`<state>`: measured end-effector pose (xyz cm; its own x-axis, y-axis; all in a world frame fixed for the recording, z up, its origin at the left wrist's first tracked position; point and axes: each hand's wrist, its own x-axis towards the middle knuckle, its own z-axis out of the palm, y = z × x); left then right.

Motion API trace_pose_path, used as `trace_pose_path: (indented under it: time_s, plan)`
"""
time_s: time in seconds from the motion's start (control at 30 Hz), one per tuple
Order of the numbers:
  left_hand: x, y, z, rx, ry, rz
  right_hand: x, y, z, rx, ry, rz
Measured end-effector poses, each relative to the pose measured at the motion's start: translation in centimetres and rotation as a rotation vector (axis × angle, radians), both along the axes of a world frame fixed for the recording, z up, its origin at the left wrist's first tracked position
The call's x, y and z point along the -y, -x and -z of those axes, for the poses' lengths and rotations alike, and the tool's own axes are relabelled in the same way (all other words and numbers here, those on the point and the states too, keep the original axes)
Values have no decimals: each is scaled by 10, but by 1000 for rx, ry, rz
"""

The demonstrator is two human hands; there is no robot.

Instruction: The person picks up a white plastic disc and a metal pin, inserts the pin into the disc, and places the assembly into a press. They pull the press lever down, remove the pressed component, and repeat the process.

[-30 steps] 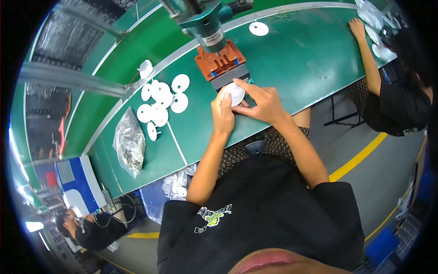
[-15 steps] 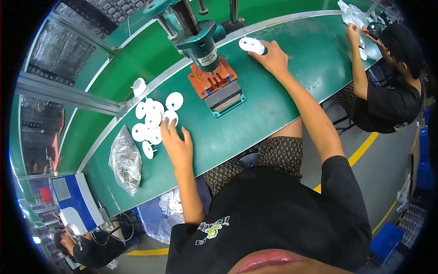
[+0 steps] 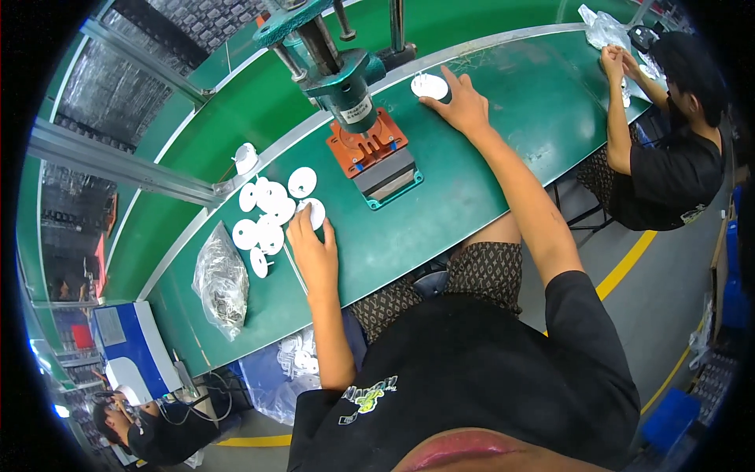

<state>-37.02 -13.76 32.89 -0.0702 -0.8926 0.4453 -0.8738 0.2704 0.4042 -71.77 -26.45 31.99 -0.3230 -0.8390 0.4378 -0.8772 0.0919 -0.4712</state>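
White disc (image 3: 314,211) under left grip (image 3: 311,244)

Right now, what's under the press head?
Under the press head sits an orange fixture on a grey base. Its recess looks bare, though the head covers the rear part. The left hand touches a white disc beside it.
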Motion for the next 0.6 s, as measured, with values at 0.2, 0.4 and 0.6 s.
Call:
trace_pose_path:
  time_s: [0.2,0.4,0.6]
  plan:
    - [-9,3,-3,-28,0,10,-36,1,31,345,179,14]
    - [-9,7,-2,-82,178,106,-124,-16,14,1161,-92,-232]
    - [1,3,3,-408,88,64,-153,-30,-16,2043,-119,-595]
